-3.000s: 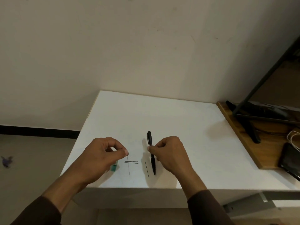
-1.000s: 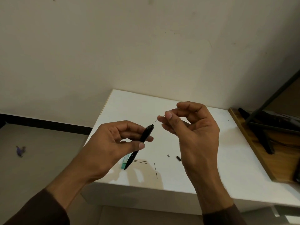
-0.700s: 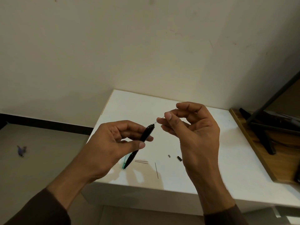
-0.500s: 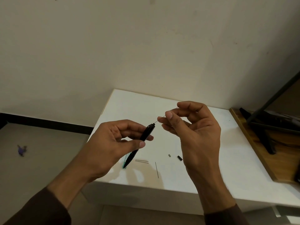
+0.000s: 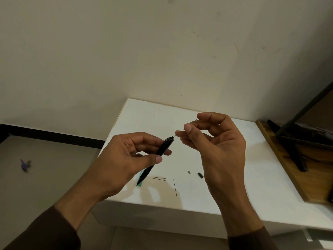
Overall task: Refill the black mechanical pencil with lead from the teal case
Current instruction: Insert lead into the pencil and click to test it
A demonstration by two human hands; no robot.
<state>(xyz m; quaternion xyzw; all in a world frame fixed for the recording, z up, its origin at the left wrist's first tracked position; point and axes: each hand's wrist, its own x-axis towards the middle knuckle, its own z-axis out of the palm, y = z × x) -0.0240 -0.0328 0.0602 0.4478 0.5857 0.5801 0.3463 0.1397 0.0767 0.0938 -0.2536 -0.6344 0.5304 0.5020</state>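
My left hand (image 5: 126, 159) grips the black mechanical pencil (image 5: 156, 157) between thumb and curled fingers, above the white worktop (image 5: 261, 177). The pencil's long axis runs on a diagonal: writing tip down and to the left, open back end up and to the right. My right hand (image 5: 216, 147) pinches a thin lead (image 5: 180, 132) between thumb and forefinger; the lead follows the same diagonal, its lower end at the pencil's back opening. Whether it has entered the barrel is too fine to make out. The teal case (image 5: 140, 178) lies on the worktop behind the pencil tip, mostly hidden, with only a narrow strip showing. Three loose leads (image 5: 158, 178) lie just right of it, two side by side and one apart. Two small dark parts (image 5: 200, 175) lie near my right wrist, too small to identify.
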